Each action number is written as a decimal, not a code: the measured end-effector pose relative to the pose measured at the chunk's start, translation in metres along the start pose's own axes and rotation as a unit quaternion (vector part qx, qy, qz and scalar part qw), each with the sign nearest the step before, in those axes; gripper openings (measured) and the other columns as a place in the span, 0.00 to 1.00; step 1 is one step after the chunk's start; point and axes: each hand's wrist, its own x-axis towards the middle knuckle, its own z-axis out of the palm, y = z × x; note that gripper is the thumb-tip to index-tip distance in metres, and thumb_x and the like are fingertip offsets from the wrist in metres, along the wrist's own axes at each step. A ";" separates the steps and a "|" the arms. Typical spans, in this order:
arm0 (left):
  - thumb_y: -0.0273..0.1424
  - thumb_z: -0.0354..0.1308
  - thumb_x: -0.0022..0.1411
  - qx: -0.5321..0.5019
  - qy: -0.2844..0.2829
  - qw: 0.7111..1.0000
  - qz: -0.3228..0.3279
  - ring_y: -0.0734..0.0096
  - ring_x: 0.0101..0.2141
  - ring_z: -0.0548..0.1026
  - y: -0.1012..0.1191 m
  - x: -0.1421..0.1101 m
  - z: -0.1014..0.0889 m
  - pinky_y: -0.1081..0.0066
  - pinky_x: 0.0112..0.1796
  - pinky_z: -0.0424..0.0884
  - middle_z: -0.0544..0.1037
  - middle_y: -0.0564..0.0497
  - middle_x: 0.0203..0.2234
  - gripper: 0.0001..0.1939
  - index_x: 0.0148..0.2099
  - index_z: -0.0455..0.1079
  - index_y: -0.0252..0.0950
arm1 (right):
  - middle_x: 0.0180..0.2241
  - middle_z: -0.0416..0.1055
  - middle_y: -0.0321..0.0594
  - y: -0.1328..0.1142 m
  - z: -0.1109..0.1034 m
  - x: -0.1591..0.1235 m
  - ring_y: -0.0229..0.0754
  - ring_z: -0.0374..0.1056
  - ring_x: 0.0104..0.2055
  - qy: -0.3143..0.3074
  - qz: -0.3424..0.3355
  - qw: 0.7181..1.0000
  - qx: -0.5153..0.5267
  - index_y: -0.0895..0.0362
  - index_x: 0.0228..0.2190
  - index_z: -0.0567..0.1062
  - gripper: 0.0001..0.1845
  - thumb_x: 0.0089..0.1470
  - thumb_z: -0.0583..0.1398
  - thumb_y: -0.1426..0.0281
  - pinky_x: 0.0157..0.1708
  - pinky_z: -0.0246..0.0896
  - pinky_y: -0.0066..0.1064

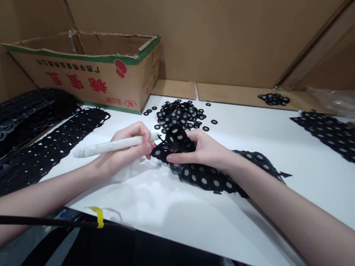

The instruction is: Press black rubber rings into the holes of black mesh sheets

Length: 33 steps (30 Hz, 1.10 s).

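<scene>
A white pen-like tool (111, 146) lies in the grip of my left hand (131, 143), its narrow tip pointing right toward a black sheet. My right hand (205, 150) is closed on the folded end of that black sheet (206, 178), which is dotted with pale round spots. The rest of the sheet trails rightward under my right forearm. The fingertips of my left hand meet the sheet's left edge. Just beyond my hands sits a heap of small black rings (180, 113) with pale centres, several of them scattered around it.
A cardboard box (101, 80) stands at the back left. Black perforated strips (58, 141) lie along the left side. Another dotted black sheet (344, 141) and a small ring pile (273, 99) are at the back right. A black cable with yellow tape (99, 217) crosses the front edge.
</scene>
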 end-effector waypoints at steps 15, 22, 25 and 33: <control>0.28 0.66 0.54 -0.109 -0.002 0.989 -0.099 0.79 0.21 0.70 0.001 0.003 0.001 0.81 0.22 0.60 0.72 0.59 0.18 0.15 0.31 0.59 0.37 | 0.48 0.62 0.49 0.010 0.013 0.007 0.54 0.60 0.52 0.307 -0.302 0.866 -0.255 0.52 0.45 0.59 0.39 0.36 0.71 0.55 0.45 0.60 0.44; 0.28 0.65 0.55 -0.111 0.007 0.990 -0.081 0.80 0.21 0.68 -0.001 0.003 0.002 0.80 0.23 0.59 0.73 0.58 0.19 0.14 0.33 0.59 0.37 | 0.34 0.74 0.37 -0.004 0.021 -0.002 0.46 0.67 0.40 0.280 -0.380 0.813 -0.340 0.52 0.38 0.68 0.14 0.49 0.65 0.71 0.43 0.58 0.41; 0.27 0.65 0.54 -0.118 0.010 0.990 -0.083 0.80 0.21 0.69 -0.001 0.004 0.002 0.80 0.23 0.59 0.74 0.58 0.20 0.14 0.33 0.59 0.37 | 0.34 0.73 0.38 -0.004 0.026 -0.002 0.44 0.68 0.40 0.269 -0.396 0.805 -0.351 0.53 0.38 0.71 0.11 0.51 0.62 0.77 0.42 0.60 0.38; 0.26 0.65 0.52 -0.148 0.014 0.983 -0.109 0.80 0.20 0.69 0.001 0.005 0.005 0.81 0.24 0.61 0.75 0.57 0.18 0.15 0.31 0.59 0.37 | 0.27 0.74 0.35 -0.007 0.030 -0.003 0.39 0.68 0.33 0.275 -0.404 0.798 -0.353 0.53 0.35 0.71 0.07 0.55 0.59 0.77 0.39 0.60 0.34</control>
